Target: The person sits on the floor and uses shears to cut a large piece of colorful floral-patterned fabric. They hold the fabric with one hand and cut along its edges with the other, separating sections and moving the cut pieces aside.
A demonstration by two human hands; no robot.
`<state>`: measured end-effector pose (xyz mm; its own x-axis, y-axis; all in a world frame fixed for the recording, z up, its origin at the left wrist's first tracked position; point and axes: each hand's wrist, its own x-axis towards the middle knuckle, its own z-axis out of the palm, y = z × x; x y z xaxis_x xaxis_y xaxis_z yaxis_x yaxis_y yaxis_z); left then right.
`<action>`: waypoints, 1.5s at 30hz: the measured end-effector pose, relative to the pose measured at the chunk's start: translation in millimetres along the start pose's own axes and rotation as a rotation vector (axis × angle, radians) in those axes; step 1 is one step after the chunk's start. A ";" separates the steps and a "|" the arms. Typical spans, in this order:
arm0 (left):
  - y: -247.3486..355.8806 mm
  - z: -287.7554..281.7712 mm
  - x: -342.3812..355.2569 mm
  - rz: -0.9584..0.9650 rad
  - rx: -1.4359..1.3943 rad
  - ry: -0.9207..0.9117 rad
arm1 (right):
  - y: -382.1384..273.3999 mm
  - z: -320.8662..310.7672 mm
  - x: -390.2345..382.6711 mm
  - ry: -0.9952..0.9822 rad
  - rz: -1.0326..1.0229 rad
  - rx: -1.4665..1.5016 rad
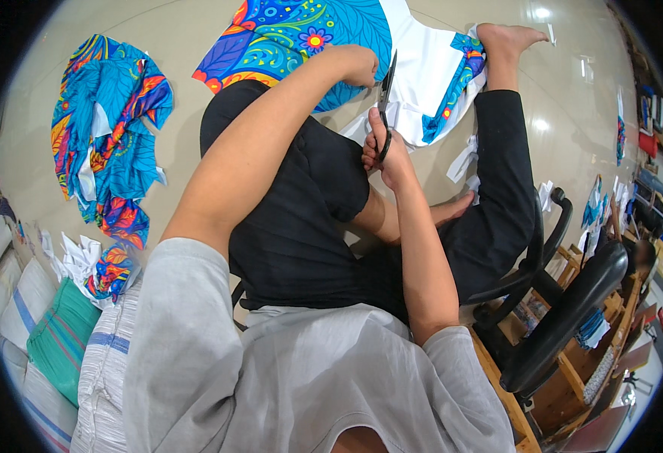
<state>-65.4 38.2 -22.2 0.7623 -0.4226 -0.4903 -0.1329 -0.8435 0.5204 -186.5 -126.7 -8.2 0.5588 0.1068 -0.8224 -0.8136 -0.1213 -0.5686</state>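
My right hand (390, 157) is wrapped round the black handles of a pair of scissors (386, 94), whose blades point away from me. Colourful printed fabric (286, 49) in blue, orange and yellow, with white borders, lies spread on the floor before my knees. Curled fingers of my left hand (358, 66) grip this fabric close to the left of the blades. The exact pinch is partly hidden by the hand. A white part of the fabric (420, 72) extends to the right, under the scissors and towards my bare foot.
A crumpled heap of similar printed fabric (112, 128) lies on the floor at left. Stuffed white sacks (108, 362) and a green sack (65, 340) stand lower left. White scraps (463, 158) lie by my right leg. A black chair armrest (573, 309) is at right.
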 end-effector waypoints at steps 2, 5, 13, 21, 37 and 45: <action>0.0 0.1 -0.1 0.009 -0.006 0.002 | 0.8 1.5 0.7 0.019 0.001 -0.010; -0.4 0.1 -0.3 -0.005 -0.011 -0.004 | 3.4 2.6 1.2 0.031 -0.026 -0.005; 0.4 -0.8 -0.3 -0.026 -0.001 -0.007 | 4.1 -0.8 3.2 0.017 -0.034 -0.011; 0.2 -1.8 -0.9 -0.024 -0.015 -0.012 | 7.6 -2.4 5.7 0.007 -0.080 -0.033; -4.9 0.5 4.9 -0.286 0.185 0.263 | 11.2 -17.2 9.0 -0.041 -0.106 -0.104; -5.0 5.2 1.4 -0.272 0.149 0.318 | -8.4 -34.2 21.0 -0.088 -0.050 -0.198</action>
<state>-67.0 40.1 -29.2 0.9362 -0.0756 -0.3432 0.0269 -0.9583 0.2843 -162.5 -157.2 -21.3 0.5743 0.2025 -0.7932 -0.7332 -0.3040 -0.6083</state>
